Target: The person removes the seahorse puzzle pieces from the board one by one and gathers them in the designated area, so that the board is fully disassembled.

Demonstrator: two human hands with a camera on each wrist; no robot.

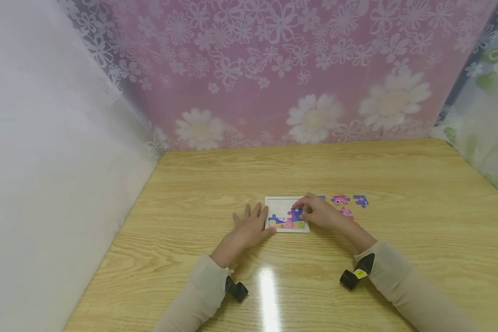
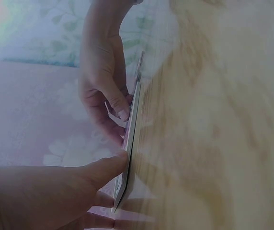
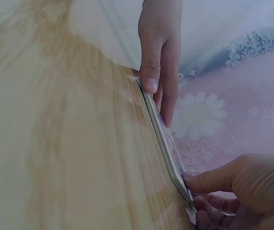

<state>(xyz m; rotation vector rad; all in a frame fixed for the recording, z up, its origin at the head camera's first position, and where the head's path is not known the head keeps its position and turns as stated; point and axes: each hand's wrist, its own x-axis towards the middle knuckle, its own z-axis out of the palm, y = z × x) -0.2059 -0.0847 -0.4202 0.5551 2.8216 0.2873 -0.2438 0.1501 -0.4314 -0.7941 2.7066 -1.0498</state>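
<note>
Puzzle tray [image 1: 281,204], rectangular, white.
Left hand [image 1: 250,229], spread wide, touched its left edge; right hand [image 1: 320,212] pinched a knobbed blue-and-pink piece [image 1: 296,214].

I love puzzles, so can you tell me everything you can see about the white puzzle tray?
The puzzle tray is a thin rectangle with a white rim and pale inside, maybe cardboard. It rests on the wood-patterned table. Colourful puzzle pieces cover its near part; the far-left part is bare. The left hand touches its left side, thumb at the near corner, while the right hand pinches a blue piece at its right side.
</note>
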